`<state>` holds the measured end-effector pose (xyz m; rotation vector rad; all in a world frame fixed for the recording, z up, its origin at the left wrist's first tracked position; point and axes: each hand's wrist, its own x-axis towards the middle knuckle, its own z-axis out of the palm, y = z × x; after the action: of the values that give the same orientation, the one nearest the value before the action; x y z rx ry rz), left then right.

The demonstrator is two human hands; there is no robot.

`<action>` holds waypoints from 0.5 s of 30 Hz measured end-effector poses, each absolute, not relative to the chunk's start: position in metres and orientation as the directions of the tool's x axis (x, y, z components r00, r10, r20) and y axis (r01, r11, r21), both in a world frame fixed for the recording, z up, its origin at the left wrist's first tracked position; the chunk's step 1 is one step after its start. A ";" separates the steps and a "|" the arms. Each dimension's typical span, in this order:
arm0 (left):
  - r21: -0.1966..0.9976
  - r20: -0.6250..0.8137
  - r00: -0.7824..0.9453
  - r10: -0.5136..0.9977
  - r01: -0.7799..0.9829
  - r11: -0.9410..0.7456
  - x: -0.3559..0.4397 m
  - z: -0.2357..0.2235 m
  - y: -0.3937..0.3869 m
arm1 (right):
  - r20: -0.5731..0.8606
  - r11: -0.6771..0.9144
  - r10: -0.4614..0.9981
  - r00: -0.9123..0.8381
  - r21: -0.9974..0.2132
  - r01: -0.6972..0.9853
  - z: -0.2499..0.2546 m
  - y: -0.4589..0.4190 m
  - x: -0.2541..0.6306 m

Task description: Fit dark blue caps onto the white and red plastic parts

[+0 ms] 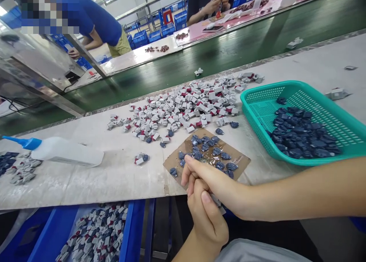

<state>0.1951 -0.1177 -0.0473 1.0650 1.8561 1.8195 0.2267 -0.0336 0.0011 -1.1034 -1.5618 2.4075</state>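
As left hand (203,214) and right hand (215,180) press together, grey piece (216,201) peeking out, I can't tell what either grip pinches, blue pieces (231,166) nearby.

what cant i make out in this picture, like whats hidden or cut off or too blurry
All in the head view:
Grey piece: mostly covered by the left hand and right hand; which one grips it is unclear.
Brown board: near corner hidden behind the right hand.
Green basket: cut off by the right edge.
Blue bin: cut off by the bottom edge.
White bottle: markings too small and blurred to read.
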 end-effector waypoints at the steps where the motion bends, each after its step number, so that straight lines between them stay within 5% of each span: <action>1: 0.962 0.244 -0.670 0.701 0.258 -0.089 0.196 -0.047 -0.119 | -0.524 -0.487 0.430 -0.735 -0.820 0.299 -0.001 -0.036 0.227; 5: 0.988 0.132 -0.752 0.646 0.152 -0.026 0.196 -0.038 -0.117 | -0.583 -0.582 0.399 -0.708 -0.758 0.295 0.001 -0.040 0.222; 8: 0.979 -0.174 -0.768 0.616 -0.204 0.023 0.186 -0.026 -0.110 | -0.650 -0.669 0.351 -0.674 -0.678 0.304 0.010 -0.036 0.212; 11: 0.787 -0.448 -0.553 0.703 -0.617 0.016 0.168 -0.020 -0.108 | -0.553 -0.601 0.469 -0.688 -0.771 0.210 0.023 -0.017 0.211; 15: 0.579 -0.471 -0.408 0.782 -0.812 -0.075 0.141 -0.022 -0.122 | -0.343 -0.340 0.702 -0.624 -0.932 0.130 0.028 0.029 0.246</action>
<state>0.1414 -0.1222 -0.0219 -0.0434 0.9695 1.7390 0.2463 0.0287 0.0279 -1.0793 -1.5092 2.0198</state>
